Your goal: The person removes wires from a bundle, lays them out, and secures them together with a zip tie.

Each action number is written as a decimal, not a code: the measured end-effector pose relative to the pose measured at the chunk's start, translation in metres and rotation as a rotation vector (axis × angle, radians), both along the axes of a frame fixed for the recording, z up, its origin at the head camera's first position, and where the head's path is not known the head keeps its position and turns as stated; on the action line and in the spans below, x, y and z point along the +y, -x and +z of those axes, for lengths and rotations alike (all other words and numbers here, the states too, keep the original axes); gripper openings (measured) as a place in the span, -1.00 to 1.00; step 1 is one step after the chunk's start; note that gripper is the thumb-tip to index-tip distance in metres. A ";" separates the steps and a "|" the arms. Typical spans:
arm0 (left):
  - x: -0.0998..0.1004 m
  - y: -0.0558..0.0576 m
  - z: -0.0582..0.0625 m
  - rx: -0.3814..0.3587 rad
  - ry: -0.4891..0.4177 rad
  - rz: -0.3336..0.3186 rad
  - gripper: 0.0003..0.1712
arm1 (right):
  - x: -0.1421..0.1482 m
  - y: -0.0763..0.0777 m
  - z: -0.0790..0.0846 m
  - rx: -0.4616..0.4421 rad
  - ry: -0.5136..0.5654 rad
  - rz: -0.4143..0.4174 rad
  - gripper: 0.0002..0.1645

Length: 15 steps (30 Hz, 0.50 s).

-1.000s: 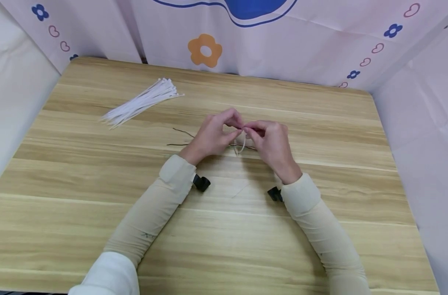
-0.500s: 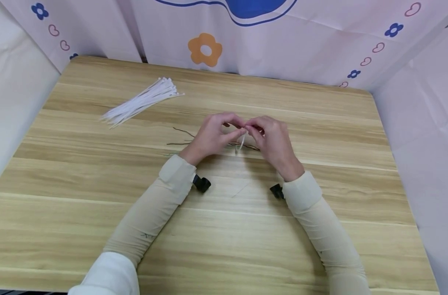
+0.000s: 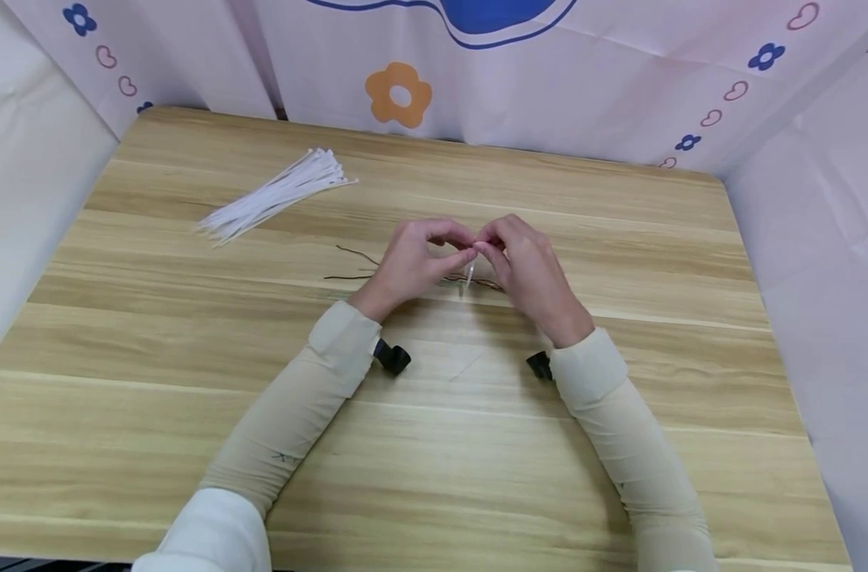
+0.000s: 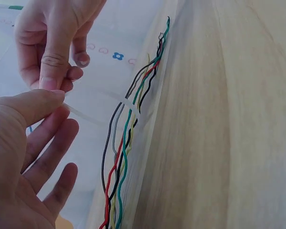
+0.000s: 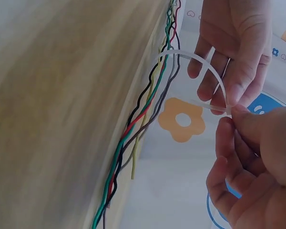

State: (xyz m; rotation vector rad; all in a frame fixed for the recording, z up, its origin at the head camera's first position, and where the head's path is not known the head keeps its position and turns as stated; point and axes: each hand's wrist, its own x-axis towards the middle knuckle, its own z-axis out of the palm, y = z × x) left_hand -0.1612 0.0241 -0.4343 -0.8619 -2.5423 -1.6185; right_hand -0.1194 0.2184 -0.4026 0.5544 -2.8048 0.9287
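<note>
A white cable tie (image 5: 207,65) arcs in a large loop around a bundle of thin wires (image 4: 125,164), coloured green, red, black, yellow and grey. My left hand (image 3: 419,260) pinches the tie between thumb and index finger, its other fingers spread in the left wrist view. Directly opposite, my right hand (image 3: 532,274) pinches it too, fingertips meeting the left ones where the tie's two ends come together. Both hands are above the wires, which lie along the wooden table. In the head view the left hand hides part of the bundle.
A pile of white cable ties (image 3: 279,195) lies at the back left of the wooden table (image 3: 434,477). Behind the table hangs a printed curtain (image 3: 548,103). Pale sheets close off both sides.
The tie's loop, seen wider a second ago, now shows as a narrow strip in the head view. My right wrist has shifted slightly right; the left hand has barely moved.
</note>
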 end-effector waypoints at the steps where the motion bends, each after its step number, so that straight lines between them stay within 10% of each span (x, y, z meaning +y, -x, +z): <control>1: 0.000 0.000 0.000 -0.005 0.002 0.002 -0.88 | 0.000 0.000 -0.001 -0.007 -0.005 0.001 -0.81; 15: 0.004 -0.003 0.001 0.057 0.056 0.019 -0.91 | -0.001 0.001 0.002 0.010 -0.142 0.063 -0.91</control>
